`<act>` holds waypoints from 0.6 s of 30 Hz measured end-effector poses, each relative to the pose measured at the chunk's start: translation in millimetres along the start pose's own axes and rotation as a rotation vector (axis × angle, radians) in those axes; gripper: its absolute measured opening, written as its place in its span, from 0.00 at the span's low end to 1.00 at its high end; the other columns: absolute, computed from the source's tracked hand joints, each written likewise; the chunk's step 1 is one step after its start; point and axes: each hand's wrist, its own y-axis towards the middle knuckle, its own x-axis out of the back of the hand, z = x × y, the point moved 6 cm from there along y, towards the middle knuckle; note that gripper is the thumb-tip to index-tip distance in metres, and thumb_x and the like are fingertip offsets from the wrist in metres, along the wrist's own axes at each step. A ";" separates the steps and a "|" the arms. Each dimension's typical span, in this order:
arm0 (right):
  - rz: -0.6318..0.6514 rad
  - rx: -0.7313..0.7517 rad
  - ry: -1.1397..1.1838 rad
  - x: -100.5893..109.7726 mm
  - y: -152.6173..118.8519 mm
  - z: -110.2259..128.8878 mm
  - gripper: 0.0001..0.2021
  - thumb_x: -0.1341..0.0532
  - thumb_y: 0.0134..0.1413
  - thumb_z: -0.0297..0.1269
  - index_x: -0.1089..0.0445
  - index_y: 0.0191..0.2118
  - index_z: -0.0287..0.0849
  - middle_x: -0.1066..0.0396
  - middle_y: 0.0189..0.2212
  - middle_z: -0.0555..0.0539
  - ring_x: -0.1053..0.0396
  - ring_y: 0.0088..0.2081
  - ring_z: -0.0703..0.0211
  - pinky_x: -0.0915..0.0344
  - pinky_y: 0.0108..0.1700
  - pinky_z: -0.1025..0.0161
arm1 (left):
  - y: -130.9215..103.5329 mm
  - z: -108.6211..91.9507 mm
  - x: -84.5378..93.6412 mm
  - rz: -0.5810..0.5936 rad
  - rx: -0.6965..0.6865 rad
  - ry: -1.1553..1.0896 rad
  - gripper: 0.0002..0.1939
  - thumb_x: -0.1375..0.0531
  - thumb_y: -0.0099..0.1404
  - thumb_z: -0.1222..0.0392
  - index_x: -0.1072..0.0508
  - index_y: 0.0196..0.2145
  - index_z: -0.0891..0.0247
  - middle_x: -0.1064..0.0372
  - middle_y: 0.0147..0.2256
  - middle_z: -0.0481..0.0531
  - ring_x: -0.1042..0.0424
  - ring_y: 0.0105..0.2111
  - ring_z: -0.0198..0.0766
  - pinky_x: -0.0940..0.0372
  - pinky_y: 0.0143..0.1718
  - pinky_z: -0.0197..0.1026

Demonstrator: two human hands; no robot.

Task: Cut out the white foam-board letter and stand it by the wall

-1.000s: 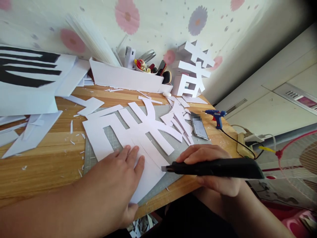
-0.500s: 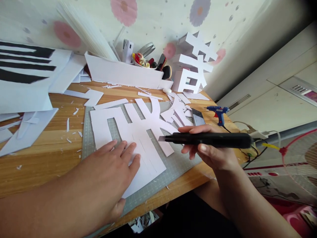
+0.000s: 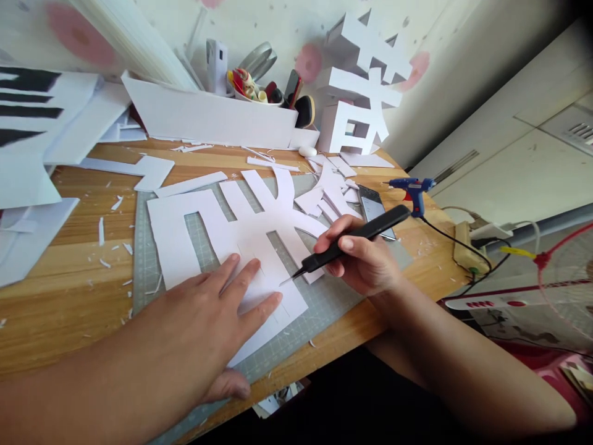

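Wood-grained surface (image 3: 88, 309), with a grey gridded cutting mat (image 3: 319, 303) lying flat near the front edge. Along the back, a long white box (image 3: 213, 120) and a small white oval object (image 3: 307, 151). White offcuts (image 3: 39, 256) at left, thin shavings (image 3: 101, 232) beside the mat. At right, a blue glue gun (image 3: 416, 193) and, seemingly at the edge, a power strip (image 3: 469, 247).

matt black plastic cutter (image 3: 385, 222), smooth matt white board (image 3: 259, 232), smooth wood-grain table (image 3: 88, 309), dull grey mat (image 3: 327, 300)

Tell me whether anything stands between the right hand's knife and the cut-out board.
Nothing visible does: the right hand holds the knife with its blade tip at the board, though the left hand lies close beside it.
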 end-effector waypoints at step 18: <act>-0.033 -0.103 -0.021 0.1 8.5 -14.1 0.06 0.30 0.44 0.33 0.28 0.25 0.42 0.17 0.28 0.48 0.31 0.16 0.68 0.37 0.18 0.71 | -0.4 -0.2 4.4 -0.105 -0.069 0.037 0.46 0.27 0.52 0.34 0.30 0.64 0.52 0.40 0.65 0.78 0.35 0.62 0.75 0.24 0.44 0.66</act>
